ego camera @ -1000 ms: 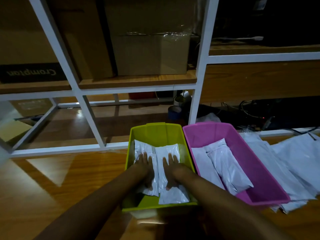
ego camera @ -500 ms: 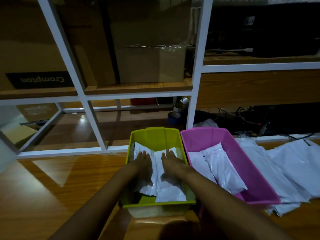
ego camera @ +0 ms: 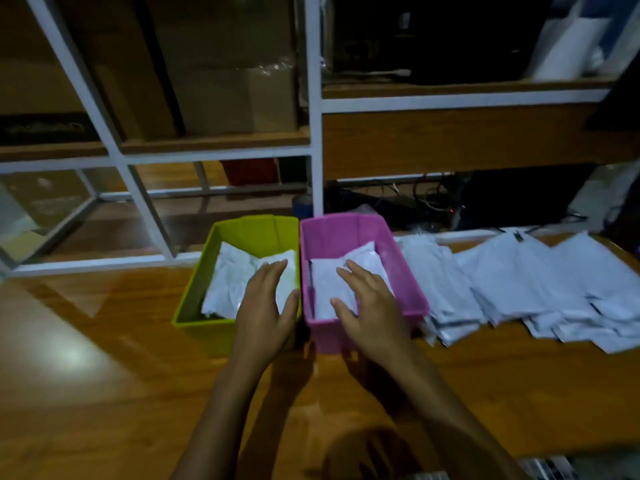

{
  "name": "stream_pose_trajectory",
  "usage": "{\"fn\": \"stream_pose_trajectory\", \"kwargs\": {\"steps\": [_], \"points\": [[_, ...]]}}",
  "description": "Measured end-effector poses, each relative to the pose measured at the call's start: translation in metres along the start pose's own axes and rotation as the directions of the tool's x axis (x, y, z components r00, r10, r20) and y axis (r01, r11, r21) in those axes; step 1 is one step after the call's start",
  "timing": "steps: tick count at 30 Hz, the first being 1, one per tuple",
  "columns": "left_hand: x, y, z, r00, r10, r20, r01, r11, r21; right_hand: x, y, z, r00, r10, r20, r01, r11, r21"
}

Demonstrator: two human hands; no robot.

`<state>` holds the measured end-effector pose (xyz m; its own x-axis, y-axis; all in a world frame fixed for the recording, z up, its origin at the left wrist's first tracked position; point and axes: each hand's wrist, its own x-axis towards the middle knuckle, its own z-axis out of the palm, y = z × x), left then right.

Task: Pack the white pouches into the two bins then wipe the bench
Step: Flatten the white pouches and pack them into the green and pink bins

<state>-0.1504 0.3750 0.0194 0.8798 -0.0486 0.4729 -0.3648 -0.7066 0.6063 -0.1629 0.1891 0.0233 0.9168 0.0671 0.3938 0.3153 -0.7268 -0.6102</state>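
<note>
Lying in the green bin (ego camera: pixel 194 296) are what look like two white pouches (ego camera: pixel 228 282), with two more pouches (ego camera: pixel 329 289) in the pink bin (ego camera: pixel 346 230) touching its right side, and loose pouches (ego camera: pixel 519 282), too overlapped to count, spread on the bench (ego camera: pixel 104 358) just beyond. I hold my left hand (ego camera: pixel 266 306) flat, fingers straight and together, thumb out, over the green bin's near right corner. My right hand (ego camera: pixel 370 306), fingers straight and slightly spread, is over the pink bin; whether either palm touches, I cannot tell.

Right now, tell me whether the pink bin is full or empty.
Partly filled: white pouches lie inside the pink bin, below its rim, under the right hand.
</note>
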Motion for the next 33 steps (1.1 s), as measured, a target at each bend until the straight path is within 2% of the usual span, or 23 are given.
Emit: {"fn": "stream_pose_trajectory", "kwargs": {"steps": [6,13,25,29,33], "points": [[-0.054,0.080,0.053,0.995,0.092,-0.037,-0.095,0.993,-0.068,-0.081,0.049,-0.069,0.993,0.088,-0.084,-0.093,0.994,-0.050],[-0.057,0.140,0.118,0.982,0.136,0.132,-0.125,0.988,-0.085,-0.112,0.108,-0.125,0.972,0.197,-0.126,-0.207,0.976,-0.070],[0.025,0.183,0.239,0.951,0.199,0.235,-0.170,0.976,-0.139,-0.065,0.225,-0.179,0.924,0.353,-0.146,-0.373,0.916,-0.147],[0.054,0.181,0.274,0.952,0.181,0.248,-0.158,0.981,-0.109,-0.037,0.267,-0.181,0.924,0.371,-0.096,-0.383,0.898,-0.219],[0.074,0.170,0.309,0.965,0.085,0.250,-0.085,0.996,-0.010,-0.006,0.307,-0.177,0.931,0.362,-0.035,-0.358,0.893,-0.271]]}}
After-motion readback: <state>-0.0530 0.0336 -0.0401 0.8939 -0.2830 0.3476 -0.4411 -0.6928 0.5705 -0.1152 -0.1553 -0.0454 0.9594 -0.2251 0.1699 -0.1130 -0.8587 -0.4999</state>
